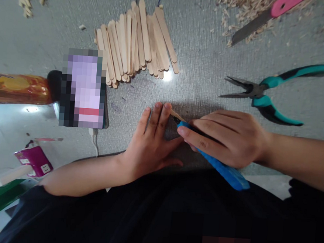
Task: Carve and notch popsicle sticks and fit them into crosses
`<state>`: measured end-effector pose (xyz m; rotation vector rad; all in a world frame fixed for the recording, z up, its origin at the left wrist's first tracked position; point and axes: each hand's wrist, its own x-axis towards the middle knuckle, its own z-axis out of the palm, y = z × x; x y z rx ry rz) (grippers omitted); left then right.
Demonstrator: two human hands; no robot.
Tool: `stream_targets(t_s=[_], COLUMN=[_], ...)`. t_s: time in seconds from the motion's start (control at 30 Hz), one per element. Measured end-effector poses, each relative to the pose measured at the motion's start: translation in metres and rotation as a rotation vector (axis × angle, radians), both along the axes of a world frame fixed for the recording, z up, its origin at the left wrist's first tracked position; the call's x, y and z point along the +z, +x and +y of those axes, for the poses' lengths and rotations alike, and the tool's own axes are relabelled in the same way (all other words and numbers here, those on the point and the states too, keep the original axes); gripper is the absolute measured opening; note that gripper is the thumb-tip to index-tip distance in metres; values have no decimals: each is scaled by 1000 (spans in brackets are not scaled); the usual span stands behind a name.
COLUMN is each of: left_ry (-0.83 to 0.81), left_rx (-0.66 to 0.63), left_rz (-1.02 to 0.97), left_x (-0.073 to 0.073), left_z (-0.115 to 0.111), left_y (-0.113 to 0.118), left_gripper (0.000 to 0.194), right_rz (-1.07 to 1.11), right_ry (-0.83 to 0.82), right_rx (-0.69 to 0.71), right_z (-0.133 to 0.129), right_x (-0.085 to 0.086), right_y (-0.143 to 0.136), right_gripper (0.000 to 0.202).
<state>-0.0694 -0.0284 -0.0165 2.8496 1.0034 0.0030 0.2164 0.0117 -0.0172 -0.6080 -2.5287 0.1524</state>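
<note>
My right hand (224,139) is closed around a blue utility knife (217,164). The knife slants across the hand, its dark tip pointing up and left at a wooden craft stick (174,113). Only a short piece of that stick shows beside my left fingertips; the rest is hidden. My left hand (152,139) lies flat on the grey table (123,115), fingers stretched out and pressing down at the stick. Its thumb is spread toward the knife. Whether the blade touches the stick cannot be made out.
Many craft sticks (134,42) lie in a row ahead. A phone (86,90) leans against a bottle (17,89) at left, near a purple power adapter (34,160). Teal-handled pliers (260,90) rest at right. A pink-handled saw (253,26) lies by wood shavings (242,8).
</note>
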Motion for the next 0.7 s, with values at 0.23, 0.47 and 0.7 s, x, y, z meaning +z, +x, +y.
stream_targets(t_s=[0.23, 0.47, 0.7], left_ry=[-32, -28, -19], left_rx=[6, 3, 17], left_rz=[-11, -15, -16], left_x=[0, -2, 0], left_z=[-1, -2, -2], left_y=[-1, -1, 1], left_gripper=[129, 133, 133], right_rz=[42, 45, -21], right_ry=[-16, -27, -16], right_rx=[-33, -19, 21], right_z=[-5, -2, 3], right_x=[-7, -5, 3], right_y=[-1, -1, -1], right_gripper=[38, 34, 36])
